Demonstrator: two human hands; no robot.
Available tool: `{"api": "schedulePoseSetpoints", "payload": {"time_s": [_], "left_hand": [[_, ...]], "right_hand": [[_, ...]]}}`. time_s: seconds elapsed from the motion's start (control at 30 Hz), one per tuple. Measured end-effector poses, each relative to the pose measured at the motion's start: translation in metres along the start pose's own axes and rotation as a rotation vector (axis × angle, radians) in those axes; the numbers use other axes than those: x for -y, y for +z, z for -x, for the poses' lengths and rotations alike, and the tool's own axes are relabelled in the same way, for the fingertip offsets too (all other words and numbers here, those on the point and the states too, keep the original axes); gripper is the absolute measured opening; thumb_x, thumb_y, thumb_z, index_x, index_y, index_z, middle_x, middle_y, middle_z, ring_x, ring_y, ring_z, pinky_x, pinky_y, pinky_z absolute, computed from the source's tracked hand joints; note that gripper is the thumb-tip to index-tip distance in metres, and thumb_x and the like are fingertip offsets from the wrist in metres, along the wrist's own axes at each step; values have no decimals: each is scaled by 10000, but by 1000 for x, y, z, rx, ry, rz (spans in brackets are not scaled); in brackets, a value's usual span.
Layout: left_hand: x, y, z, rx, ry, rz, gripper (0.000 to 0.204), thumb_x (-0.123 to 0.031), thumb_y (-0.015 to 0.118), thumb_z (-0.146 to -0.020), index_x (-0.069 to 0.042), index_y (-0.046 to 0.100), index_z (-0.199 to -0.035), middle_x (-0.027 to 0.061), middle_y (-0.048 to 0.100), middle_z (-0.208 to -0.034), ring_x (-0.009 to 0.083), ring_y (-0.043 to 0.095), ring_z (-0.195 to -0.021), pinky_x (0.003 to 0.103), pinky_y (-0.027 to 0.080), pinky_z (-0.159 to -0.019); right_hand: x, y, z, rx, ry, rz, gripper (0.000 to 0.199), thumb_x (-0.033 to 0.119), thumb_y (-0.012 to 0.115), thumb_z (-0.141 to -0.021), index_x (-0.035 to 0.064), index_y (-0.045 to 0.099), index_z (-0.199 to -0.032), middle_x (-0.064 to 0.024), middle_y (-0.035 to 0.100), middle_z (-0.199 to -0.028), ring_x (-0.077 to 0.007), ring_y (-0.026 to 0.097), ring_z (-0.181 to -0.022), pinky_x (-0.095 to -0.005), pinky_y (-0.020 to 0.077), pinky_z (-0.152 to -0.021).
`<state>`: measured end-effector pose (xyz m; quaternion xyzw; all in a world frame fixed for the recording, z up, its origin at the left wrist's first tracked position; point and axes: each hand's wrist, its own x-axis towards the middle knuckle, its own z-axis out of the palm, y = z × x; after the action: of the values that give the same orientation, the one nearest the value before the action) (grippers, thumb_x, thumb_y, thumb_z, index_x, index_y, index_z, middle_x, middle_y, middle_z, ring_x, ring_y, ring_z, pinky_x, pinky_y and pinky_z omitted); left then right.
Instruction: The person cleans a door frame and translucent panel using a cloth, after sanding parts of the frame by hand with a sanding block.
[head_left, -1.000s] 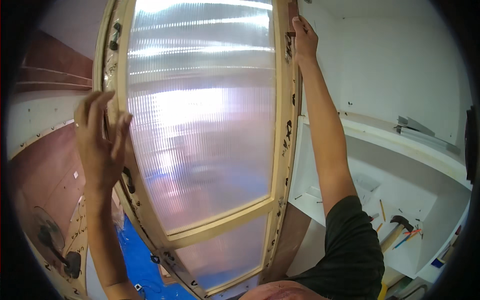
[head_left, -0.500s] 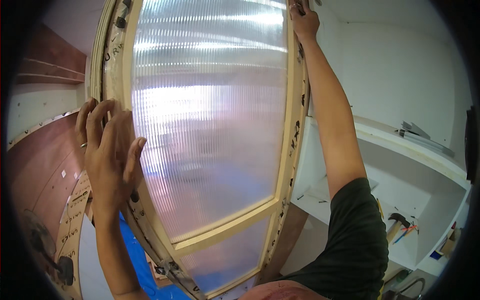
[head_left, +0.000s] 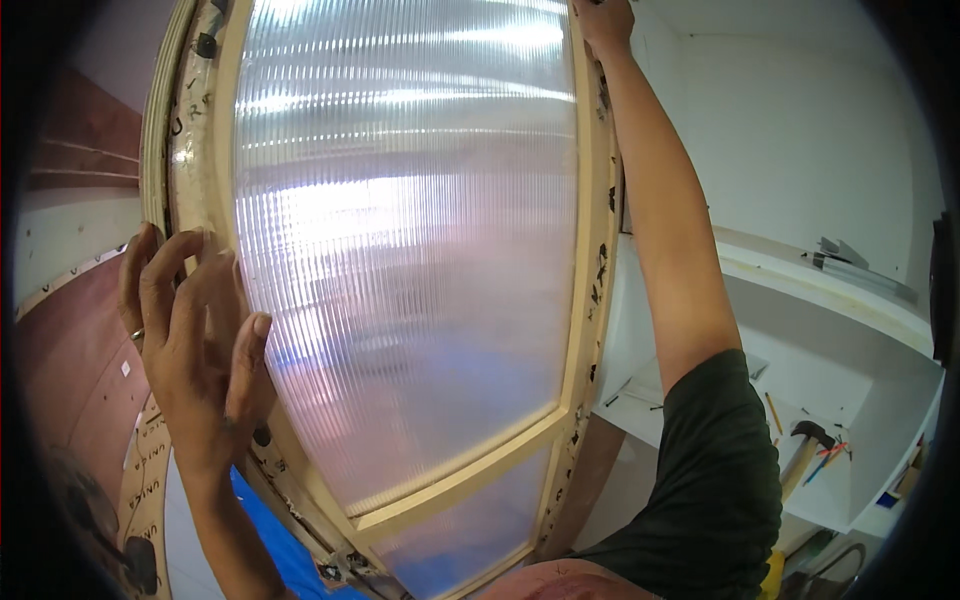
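A tall door-like panel (head_left: 420, 250) of clear ribbed sheet in a pale wooden frame (head_left: 470, 470) stands upright in front of me. My left hand (head_left: 195, 340) is at the panel's left side, its fingers spread and slightly bent over the left upright, thumb apart, with nothing held in it. Whether its fingertips press on the wood, I cannot tell. My right arm reaches up along the right upright. At the top edge of the view, my right hand (head_left: 606, 25) is curled by that upright. Its fingertips are cut off, so what they hold is hidden.
To the right stands a white cabinet (head_left: 850, 310) with open shelves. A hammer (head_left: 803, 455), a pencil (head_left: 773, 412) and small coloured tools lie in it. Metal strips (head_left: 865, 272) rest on its top. Blue sheeting (head_left: 275, 540) lies below left, beside a reddish-brown wall panel (head_left: 75, 345).
The panel's left side shows farther left in the view. My left hand sits lower and more to the left along it. My right hand has shifted up, more out of view.
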<state>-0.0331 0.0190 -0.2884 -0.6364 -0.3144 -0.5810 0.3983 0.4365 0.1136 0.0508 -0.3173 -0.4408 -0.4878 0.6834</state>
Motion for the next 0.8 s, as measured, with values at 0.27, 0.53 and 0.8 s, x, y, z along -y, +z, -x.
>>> {"api": "schedulePoseSetpoints", "payload": {"time_s": [0.27,0.53,0.8], "left_hand": [[10,-4,-4,61,65,58,532,-229,648,-898,-23,579,-1384,177,522,-1464,363,252,-1530,539,208,-1260],[8,-5,-3,82,27,48,630,-175,598,-798,-25,572,-1410,174,502,-1499,365,245,-1537,551,207,-1264],[12,-5,2,104,1,-44,621,-180,589,-743,-35,618,-1346,151,522,-1485,365,249,-1537,549,205,-1267]], "right_hand": [[-11,10,-12,-75,-132,-187,357,241,657,-948,-34,726,-1166,-252,718,-835,-339,707,-779,-449,540,-736],[-33,36,-42,-129,-173,-29,334,229,655,-930,3,735,-1163,-263,728,-886,-399,709,-843,-454,552,-774],[-34,23,-75,81,218,-550,411,352,684,-986,-13,722,-1169,-117,751,-982,-227,675,-897,-356,533,-835]]}}
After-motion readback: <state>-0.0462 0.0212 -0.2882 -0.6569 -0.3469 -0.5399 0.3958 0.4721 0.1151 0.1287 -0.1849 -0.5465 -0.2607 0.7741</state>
